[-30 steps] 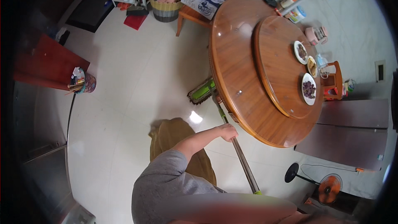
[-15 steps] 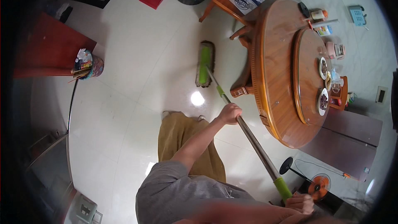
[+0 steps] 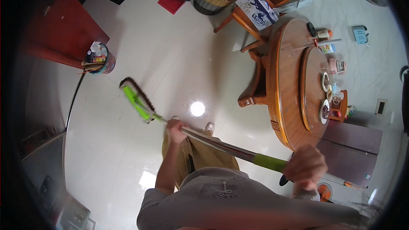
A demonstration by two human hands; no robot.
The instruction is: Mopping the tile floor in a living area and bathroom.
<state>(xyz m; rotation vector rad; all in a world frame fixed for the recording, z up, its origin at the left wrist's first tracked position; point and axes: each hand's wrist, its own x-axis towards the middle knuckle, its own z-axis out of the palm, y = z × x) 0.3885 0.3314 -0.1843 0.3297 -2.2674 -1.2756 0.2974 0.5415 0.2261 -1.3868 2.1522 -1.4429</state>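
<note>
A flat mop (image 3: 221, 145) with a metal pole runs across the front of my body, from lower right to upper left. My left hand (image 3: 175, 131) is wrapped round the lower pole, close to the mop head. Farther up, my right hand (image 3: 306, 167) grips the pole's end beside its green sleeve (image 3: 270, 162). The green mop head (image 3: 137, 102) with its dark fringed pad is left of my feet, turned partly on edge. Whether it touches the floor, I cannot tell.
To the right stands a round wooden table (image 3: 287, 81) with plates on its turntable. Beyond it is a wooden chair (image 3: 243, 17) bearing a carton (image 3: 257, 10). A full bin (image 3: 108, 63) stands at the left by a red-brown door panel (image 3: 68, 30). A woven basket (image 3: 208, 5) and red dustpan (image 3: 171, 4) are at the far side.
The mop head has swung from ahead of me to the left and nearer. My left hand went left with the pole, and my right hand rose. The view has shifted slightly.
</note>
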